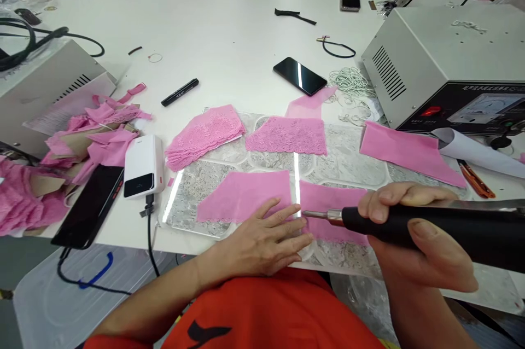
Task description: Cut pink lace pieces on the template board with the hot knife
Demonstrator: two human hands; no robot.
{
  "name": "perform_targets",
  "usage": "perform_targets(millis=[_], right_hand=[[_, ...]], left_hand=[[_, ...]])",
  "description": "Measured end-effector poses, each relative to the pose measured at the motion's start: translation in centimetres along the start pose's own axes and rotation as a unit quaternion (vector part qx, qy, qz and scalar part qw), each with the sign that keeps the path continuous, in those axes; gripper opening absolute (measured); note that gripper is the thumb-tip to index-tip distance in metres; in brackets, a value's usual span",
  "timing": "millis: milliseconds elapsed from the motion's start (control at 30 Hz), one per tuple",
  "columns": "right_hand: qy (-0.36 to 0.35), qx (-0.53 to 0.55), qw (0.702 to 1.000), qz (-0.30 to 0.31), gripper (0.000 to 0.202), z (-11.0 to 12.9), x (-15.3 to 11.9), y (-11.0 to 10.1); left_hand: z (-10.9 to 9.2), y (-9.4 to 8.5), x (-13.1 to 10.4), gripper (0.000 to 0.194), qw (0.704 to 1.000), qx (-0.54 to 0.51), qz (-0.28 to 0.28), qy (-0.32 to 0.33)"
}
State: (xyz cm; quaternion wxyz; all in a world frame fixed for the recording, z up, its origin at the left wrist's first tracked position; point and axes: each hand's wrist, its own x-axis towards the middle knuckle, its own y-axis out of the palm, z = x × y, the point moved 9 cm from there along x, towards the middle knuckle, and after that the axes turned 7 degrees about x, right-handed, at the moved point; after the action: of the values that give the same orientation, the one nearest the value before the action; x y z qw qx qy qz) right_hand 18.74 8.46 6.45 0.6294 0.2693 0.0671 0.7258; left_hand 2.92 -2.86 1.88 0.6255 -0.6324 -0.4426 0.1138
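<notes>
My left hand (273,237) lies flat with fingers spread, pressing the edge of a pink fabric piece (246,193) on the marbled board. In my right hand (418,234) is a black handheld tool with a thin metal tip (377,223), held level and pointing left. Its tip is over a second pink fabric piece (336,201), close to my left fingertips; whether it touches the cloth I cannot tell. Behind them lie a stack of pink lace pieces (205,135) and another pink lace piece (287,134).
A grey box with a meter (447,59) stands at right, near a pink fabric sheet (410,152) and an orange cutter (476,179). A phone (300,75) and a marker (179,92) lie farther back. At left are a white power bank (143,160), another phone (88,209) and heaped pink pieces.
</notes>
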Motion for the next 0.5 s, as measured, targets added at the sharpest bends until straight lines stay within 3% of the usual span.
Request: perform_targets(millis=[167, 267, 400, 500], right_hand=[[-0.001, 0.004, 1.0, 0.005, 0.015, 0.0, -0.1, 0.2], [-0.002, 0.004, 1.0, -0.014, 0.014, -0.3, 0.0, -0.2], [-0.018, -0.022, 0.996, -0.083, 0.016, 0.3, 0.1, -1.5], [-0.02, -0.059, 0.988, -0.14, 0.016, 1.5, 0.0, -3.1]], left_hand=[[0.1, 0.0, 0.0, 0.032, 1.0, -0.01, 0.003, -0.001], [-0.3, -1.0, 0.2, 0.025, 0.999, -0.01, -0.037, 0.01], [-0.5, -2.9, 0.3, 0.018, 0.995, -0.004, -0.099, 0.009], [0.9, -4.1, -0.2, 0.018, 0.992, 0.023, -0.113, -0.06]])
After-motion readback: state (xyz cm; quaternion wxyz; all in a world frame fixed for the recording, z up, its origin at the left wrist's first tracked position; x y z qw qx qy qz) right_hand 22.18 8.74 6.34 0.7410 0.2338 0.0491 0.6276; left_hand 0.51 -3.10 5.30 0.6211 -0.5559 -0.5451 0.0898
